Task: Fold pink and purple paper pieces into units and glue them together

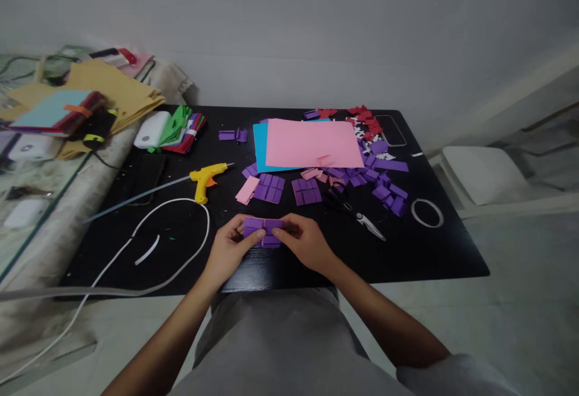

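- Left hand (pixel 226 248) and right hand (pixel 311 244): both pinched on one purple folded piece (pixel 272 225), thumbs on its face, presumably to steady it from both ends.
- Position: that piece is above the near edge of the tabletop (pixel 434 251), left of its middle, close to the body (likely for a good view).
- Two purple panels (pixel 268 188) lie just beyond the hands, apparently for easy reach.
- Scissors (pixel 368 225) lie to the right, blades toward the near right corner; the yellow glue gun (pixel 206 180) lies left, nozzle pointing right, seemingly clear of the work.
- Pink sheet (pixel 312 140): overlaps a blue sheet (pixel 260 147) toward the far edge.
- Surface: black, glossy near the body.
- Room: plain grey wall (pixel 289 34) beyond the far edge; white seat (pixel 477 173) past the right edge.
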The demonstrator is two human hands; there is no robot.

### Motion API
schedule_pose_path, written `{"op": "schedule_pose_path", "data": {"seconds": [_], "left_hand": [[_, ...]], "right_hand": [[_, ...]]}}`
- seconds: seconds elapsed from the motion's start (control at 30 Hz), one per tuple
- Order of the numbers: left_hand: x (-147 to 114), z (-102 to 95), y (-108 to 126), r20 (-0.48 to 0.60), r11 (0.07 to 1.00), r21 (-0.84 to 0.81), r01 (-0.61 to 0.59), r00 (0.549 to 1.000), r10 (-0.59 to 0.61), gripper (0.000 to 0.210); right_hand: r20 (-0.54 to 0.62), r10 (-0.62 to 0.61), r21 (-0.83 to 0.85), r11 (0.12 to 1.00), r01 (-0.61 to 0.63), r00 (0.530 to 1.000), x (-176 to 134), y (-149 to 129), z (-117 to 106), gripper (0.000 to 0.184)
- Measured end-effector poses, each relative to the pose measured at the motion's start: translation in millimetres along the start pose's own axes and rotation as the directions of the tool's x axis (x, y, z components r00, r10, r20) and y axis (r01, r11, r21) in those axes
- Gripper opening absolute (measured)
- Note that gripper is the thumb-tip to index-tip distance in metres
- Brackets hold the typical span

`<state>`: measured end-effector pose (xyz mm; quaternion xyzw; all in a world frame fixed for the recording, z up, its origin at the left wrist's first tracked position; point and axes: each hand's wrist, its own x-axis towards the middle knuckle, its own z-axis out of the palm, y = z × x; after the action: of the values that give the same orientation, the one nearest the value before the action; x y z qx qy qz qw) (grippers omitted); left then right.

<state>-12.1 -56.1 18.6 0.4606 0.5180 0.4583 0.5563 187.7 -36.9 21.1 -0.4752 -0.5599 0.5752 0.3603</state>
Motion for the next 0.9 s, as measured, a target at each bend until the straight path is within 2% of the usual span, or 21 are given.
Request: {"op": "schedule_pose_path", "data": {"seconds": [0.13,0.27,0.37,0.47,0.9], "left_hand": [[-2.0,-1.3,1.0,-0.026,0.998,0.061,-0.027,0.999,0.029,0.029],[-2.5,-0.5,-2.9,-0.066,0.995,0.091,-0.036,0.997,0.042,0.027],[-3.2,1.4,-6.2,-0.081,0.993,0.108,-0.041,0.995,0.05,0.026],[-4.6,3.8,-7.9,-0.084,0.992,0.118,-0.045,0.995,0.056,0.025],[-6.4,4.3,0.9,-0.08,0.984,0.152,-0.092,0.991,0.105,0.014]], "right_hand": [[0.002,-0.015,-0.034,0.999,0.015,1.0,-3.5,-2.1,-2.7,0.012],[0.056,0.0,0.027,1.0,-0.001,0.998,-5.0,-1.6,-2.0,0.019],[0.036,-0.003,0.05,0.999,0.001,0.999,-4.5,-0.5,0.3,0.021],[0.005,-0.012,0.033,0.999,0.012,1.0,-4.2,0.0,2.1,0.017],[0.026,-0.04,-0.028,0.999,0.04,0.999,-7.8,-0.8,-0.4,0.016]]}}
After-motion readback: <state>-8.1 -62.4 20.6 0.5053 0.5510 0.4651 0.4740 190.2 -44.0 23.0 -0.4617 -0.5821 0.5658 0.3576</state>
